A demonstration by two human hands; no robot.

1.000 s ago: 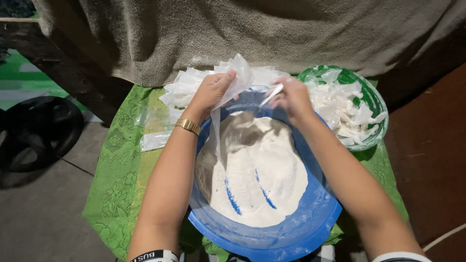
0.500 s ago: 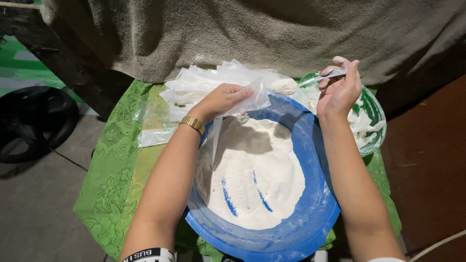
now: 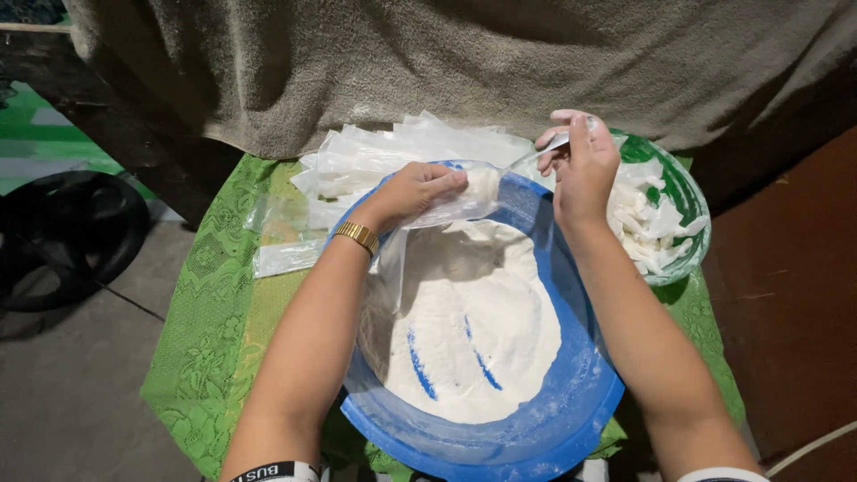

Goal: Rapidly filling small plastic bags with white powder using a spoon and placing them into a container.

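Single view only: head-worn cam, looking steeply down and fwd over the wearer's forearms. Close range; blue basin (image 3: 571,419) of white powder fills centre-bottom of frame, cut off at the lower edge. Left hand (image 3: 415,189) and right hand (image 3: 585,165) sit upper-centre. Far edge faces a grey cloth (image 3: 446,62); floor (image 3: 62,375) visible at left. No 2nd view, so no overlap.

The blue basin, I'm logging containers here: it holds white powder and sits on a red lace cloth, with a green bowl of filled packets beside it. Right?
Not quite. In the head view the blue basin of white powder sits on a green lace cloth, not a red one. The green bowl of filled packets does stand beside it.
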